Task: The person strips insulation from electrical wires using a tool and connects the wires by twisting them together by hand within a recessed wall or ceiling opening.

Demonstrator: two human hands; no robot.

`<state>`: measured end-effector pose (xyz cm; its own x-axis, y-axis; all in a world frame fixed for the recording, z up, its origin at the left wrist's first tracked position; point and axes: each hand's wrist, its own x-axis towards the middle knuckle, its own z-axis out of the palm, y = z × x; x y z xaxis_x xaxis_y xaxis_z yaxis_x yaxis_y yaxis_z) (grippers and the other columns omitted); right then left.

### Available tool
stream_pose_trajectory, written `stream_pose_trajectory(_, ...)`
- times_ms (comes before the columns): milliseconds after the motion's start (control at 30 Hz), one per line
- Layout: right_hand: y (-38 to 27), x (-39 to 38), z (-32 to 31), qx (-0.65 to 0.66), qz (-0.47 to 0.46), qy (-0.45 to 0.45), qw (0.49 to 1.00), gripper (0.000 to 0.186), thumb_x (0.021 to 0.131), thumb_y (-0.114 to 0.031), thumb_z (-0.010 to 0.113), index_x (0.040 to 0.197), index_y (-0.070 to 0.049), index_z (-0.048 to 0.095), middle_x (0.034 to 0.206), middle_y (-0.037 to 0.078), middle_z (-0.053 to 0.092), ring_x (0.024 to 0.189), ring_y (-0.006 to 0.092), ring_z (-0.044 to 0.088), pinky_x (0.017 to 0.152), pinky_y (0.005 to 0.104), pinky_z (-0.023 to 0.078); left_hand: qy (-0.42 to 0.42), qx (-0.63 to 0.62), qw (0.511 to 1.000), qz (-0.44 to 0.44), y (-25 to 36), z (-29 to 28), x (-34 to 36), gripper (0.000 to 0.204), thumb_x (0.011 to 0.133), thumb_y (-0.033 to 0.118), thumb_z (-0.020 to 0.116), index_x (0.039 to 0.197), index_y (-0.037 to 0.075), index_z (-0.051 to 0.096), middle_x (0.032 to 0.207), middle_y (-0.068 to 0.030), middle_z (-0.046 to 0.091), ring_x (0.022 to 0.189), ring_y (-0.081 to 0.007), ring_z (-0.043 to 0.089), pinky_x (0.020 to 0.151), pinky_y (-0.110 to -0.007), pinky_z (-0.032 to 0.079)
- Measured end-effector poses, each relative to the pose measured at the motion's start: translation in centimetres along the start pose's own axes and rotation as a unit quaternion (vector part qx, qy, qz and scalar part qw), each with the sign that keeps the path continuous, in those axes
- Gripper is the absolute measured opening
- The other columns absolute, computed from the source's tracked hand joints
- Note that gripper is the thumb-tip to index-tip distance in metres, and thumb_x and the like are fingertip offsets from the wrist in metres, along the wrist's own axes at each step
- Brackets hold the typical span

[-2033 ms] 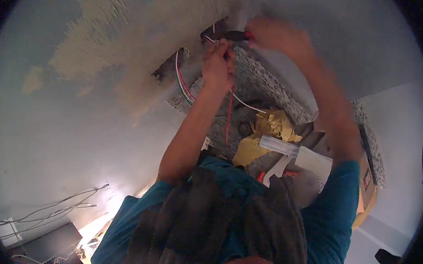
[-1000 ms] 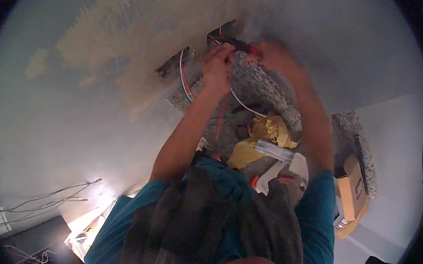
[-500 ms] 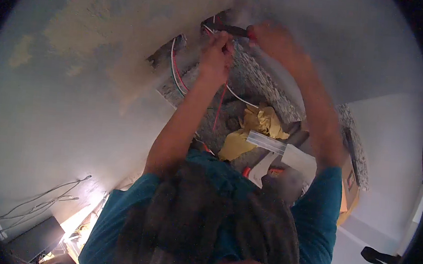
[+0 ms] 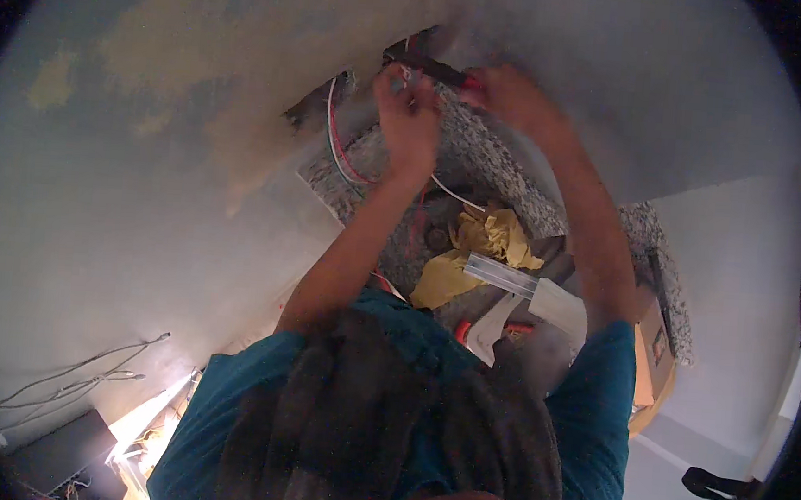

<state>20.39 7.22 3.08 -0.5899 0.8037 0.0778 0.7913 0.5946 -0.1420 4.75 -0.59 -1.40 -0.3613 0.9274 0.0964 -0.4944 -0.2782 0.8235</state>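
My right hand (image 4: 513, 100) grips a dark tool (image 4: 441, 73) with a red handle, probably pliers, held across the upper recess (image 4: 401, 46) in the wall. My left hand (image 4: 408, 116) is just below it, fingers closed on a thin wire (image 4: 405, 72) at the recess; the exact grip is partly hidden. Red, white and green wires (image 4: 336, 134) loop out of a second cut-out (image 4: 308, 104) to the left. A loose white wire (image 4: 460, 196) hangs below my left hand over the speckled stone surface (image 4: 482, 149).
Below lie crumpled yellow paper (image 4: 503, 239), a clear plastic strip (image 4: 501, 274), a white piece (image 4: 555, 303), red-handled tools (image 4: 466, 331) and a cardboard box (image 4: 653, 351). Loose cables (image 4: 105, 359) hang at lower left above a dark box (image 4: 62, 445) beside a bright light.
My right hand and the tool have moved down slightly since half a second ago. My left fingers have shifted a little left at the recess. The camera view has also drifted slightly.
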Motion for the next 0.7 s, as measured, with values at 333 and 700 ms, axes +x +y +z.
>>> stream_pose_trajectory(333,-1.3,-0.3,-1.5,0.046,-0.01,-0.009,0.999,0.028,0.086,-0.031,0.064,0.099,-0.006,0.065,0.08,0.018,0.065,0.081,0.0397,0.062,0.073,0.0475,0.047,-0.011,0.128,0.991,0.034,-0.1,-0.2,-0.6,0.063,0.098,0.008,0.05,0.15,0.008,0.014,0.074,-0.0074,0.061,0.053,-0.01,0.052,0.045,-0.026,0.042)
stream_pose_trajectory(700,-3.0,-0.7,-3.0,-0.021,0.019,-0.053,0.998,0.03,0.088,-0.033,0.06,0.108,-0.01,0.062,0.093,0.019,0.064,0.094,0.038,0.06,0.08,0.0493,0.049,-0.057,0.172,0.983,-0.038,1.3,-0.4,-0.4,0.066,0.099,0.011,0.046,0.152,0.009,0.007,0.071,-0.0066,0.059,0.048,-0.0111,0.051,0.041,-0.027,0.043)
